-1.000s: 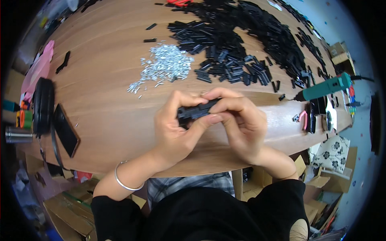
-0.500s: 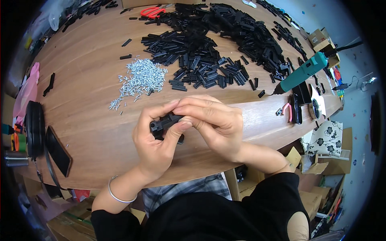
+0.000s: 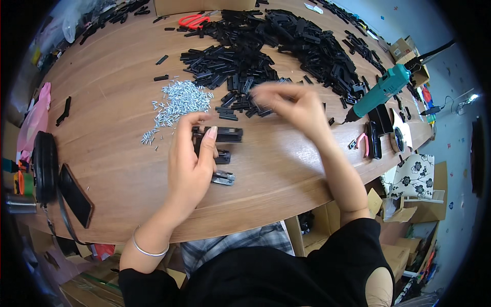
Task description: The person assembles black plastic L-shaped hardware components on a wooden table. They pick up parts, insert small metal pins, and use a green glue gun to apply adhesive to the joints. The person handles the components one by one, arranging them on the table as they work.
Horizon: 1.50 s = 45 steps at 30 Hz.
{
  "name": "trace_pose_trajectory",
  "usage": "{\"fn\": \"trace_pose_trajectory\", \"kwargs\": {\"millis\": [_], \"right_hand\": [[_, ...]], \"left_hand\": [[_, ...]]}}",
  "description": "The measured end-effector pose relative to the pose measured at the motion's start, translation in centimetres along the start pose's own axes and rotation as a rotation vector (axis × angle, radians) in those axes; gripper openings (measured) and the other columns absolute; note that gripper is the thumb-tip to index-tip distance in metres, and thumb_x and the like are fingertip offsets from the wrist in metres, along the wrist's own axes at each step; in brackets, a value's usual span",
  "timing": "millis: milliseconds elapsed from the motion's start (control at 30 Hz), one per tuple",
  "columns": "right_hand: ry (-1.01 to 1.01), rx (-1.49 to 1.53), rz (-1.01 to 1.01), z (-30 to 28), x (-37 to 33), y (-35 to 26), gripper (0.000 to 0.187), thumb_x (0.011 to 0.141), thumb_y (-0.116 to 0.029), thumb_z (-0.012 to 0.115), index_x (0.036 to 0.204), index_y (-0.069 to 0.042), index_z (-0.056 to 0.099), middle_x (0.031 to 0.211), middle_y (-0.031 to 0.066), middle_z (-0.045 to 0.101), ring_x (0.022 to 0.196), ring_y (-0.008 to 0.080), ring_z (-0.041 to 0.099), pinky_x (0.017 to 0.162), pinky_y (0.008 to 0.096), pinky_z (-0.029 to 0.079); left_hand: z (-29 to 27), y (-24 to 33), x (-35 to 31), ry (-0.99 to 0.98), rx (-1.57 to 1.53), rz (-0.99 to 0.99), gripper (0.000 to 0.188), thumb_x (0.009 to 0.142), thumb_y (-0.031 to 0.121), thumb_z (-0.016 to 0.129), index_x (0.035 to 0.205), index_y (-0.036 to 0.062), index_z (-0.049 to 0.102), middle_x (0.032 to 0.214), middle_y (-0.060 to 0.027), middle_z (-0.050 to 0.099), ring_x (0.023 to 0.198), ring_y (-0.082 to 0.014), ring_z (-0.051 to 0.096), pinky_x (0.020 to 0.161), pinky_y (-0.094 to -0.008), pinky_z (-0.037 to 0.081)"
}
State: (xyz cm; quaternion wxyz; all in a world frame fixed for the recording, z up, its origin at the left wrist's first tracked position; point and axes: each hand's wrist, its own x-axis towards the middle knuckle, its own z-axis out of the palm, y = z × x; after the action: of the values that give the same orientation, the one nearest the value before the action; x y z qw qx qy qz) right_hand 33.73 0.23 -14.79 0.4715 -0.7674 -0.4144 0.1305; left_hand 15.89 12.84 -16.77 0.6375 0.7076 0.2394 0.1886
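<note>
A black plastic block-shaped part (image 3: 229,135) is pinched between the thumb and fingers of my left hand (image 3: 186,153), its long end pointing right. Two more black parts show beside that hand: a short piece (image 3: 222,156) just below the held one, and a slotted piece (image 3: 223,177) lower down. Whether the short piece is gripped too or lies on the table, I cannot tell. My right hand (image 3: 296,105) is raised at the near edge of a pile of small black plastic parts (image 3: 261,97). Motion smears its fingers, so their closing is unclear.
A heap of silver screws (image 3: 184,100) lies left of the black parts. To the right hangs a teal electric screwdriver (image 3: 382,92), near pink-handled pliers (image 3: 362,145). Red scissors (image 3: 193,21) lie at the back; a phone (image 3: 75,195) and black case (image 3: 45,166) at the left.
My right hand has left the part in my left hand and moved up and right to the black pile. The left hand has loosened, showing more of the part.
</note>
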Motion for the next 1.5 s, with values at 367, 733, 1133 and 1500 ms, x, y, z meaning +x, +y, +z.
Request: {"fn": "trace_pose_trajectory", "kwargs": {"millis": [367,733,1133,1500], "right_hand": [[0.459,-1.182,-0.124,-8.9,5.3,12.5,0.028,0.071,-0.001,0.056,0.098,-0.007,0.057,0.079,0.0114,0.063,0.083,0.0301,0.056,0.072,0.0398,0.047],[0.355,-1.072,0.002,-9.2,5.0,11.5,0.06,0.069,-0.009,0.07,0.124,-0.01,0.045,0.087,0.0133,0.064,0.086,0.0295,0.058,0.078,0.0367,0.048],[-0.259,0.623,0.135,0.7,-5.0,-3.1,0.037,0.082,-0.006,0.063,0.118,-0.002,0.057,0.098,0.0123,0.065,0.086,0.0142,0.063,0.08,0.0263,0.05],[0.244,-0.9,0.337,-9.2,-1.7,9.3,0.038,0.069,-0.02,0.071,0.102,-0.003,0.064,0.079,0.0146,0.065,0.076,0.0293,0.064,0.073,0.0379,0.05]], "left_hand": [[-1.0,-2.2,0.7,0.007,0.778,0.471,0.013,0.08,0.013,0.063,0.086,0.0023,0.059,0.097,-0.0126,0.057,0.097,-0.0316,0.05,0.086,-0.0393,0.04],[0.1,-0.3,0.3,0.074,0.53,0.587,0.01,0.08,0.008,0.061,0.088,0.0036,0.06,0.1,-0.0105,0.058,0.097,-0.0292,0.052,0.087,-0.039,0.04],[0.6,-1.0,-0.5,-0.07,0.589,0.927,0.063,0.071,-0.003,0.066,0.13,0.0086,0.044,0.129,-0.0185,0.046,0.102,-0.0286,0.059,0.076,-0.0326,0.052],[0.7,0.1,-1.1,-0.331,-0.208,0.102,0.025,0.091,0.01,0.054,0.114,0.0018,0.055,0.102,-0.0106,0.059,0.077,-0.0113,0.059,0.064,-0.0216,0.047]]}}
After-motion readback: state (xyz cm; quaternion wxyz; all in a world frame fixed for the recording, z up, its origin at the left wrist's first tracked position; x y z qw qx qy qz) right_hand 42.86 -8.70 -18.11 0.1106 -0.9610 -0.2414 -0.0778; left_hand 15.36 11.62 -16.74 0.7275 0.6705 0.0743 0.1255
